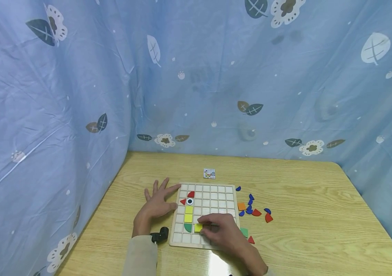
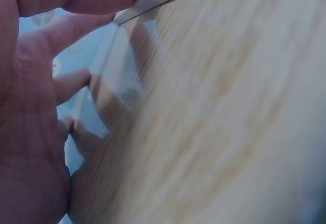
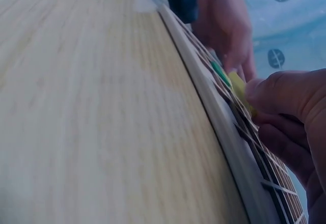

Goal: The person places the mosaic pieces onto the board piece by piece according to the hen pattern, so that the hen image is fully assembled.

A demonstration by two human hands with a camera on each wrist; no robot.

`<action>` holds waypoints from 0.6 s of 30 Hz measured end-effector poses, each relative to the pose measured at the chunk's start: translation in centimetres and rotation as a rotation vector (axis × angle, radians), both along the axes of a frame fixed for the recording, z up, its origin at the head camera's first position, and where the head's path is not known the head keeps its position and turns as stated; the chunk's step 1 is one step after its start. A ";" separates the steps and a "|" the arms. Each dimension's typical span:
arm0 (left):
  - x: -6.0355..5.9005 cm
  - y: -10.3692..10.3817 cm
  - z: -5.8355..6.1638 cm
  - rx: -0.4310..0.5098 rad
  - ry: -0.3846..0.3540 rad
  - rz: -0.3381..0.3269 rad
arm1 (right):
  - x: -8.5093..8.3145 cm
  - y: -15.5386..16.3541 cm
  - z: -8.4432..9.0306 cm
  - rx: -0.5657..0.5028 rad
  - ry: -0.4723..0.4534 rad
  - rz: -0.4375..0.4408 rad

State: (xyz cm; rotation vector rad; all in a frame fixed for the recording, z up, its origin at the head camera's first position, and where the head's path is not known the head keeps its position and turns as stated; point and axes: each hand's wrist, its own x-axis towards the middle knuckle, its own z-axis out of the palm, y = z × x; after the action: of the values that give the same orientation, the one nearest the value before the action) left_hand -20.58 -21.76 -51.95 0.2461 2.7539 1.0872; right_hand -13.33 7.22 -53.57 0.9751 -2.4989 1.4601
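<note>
A wooden grid board [image 1: 181,240] lies on the table, divided into square cells. My right hand [image 1: 221,232] pinches a yellow square tile [image 1: 198,228] between thumb and fingers over a lower cell; the right wrist view shows the same yellow tile [image 3: 238,89] at the thumb tip. Just left of it sits a green quarter-round tile [image 1: 187,227]. Two yellow squares [image 1: 189,214], a round eye tile [image 1: 190,201], a red triangle [image 1: 183,201] and a red quarter-round [image 1: 191,194] fill cells above. With fingers spread, my left hand [image 1: 159,203] touches the board's left edge.
Right of the board lie several loose blue half-rounds [image 1: 251,196], an orange square [image 1: 241,206], red quarter-rounds [image 1: 256,212], a green tile [image 1: 244,232] and a red triangle [image 1: 251,240]. Behind the board is a small pattern card [image 1: 209,173]. A blue curtain [image 1: 199,96] surrounds the table.
</note>
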 end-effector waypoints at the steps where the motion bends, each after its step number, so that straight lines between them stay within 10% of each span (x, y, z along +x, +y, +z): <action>1: 0.0 0.0 0.0 0.000 0.000 0.001 | 0.0 -0.2 0.0 0.011 -0.010 -0.001; 18: 0.2 0.1 0.3 0.009 0.001 0.003 | 0.4 -1.3 0.0 0.164 0.036 -0.043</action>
State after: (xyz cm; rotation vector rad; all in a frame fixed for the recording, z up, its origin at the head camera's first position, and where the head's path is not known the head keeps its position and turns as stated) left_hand -20.39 -21.64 -51.64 0.2438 2.7515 1.1001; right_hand -12.98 5.90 -53.54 0.9554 -2.6295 1.2310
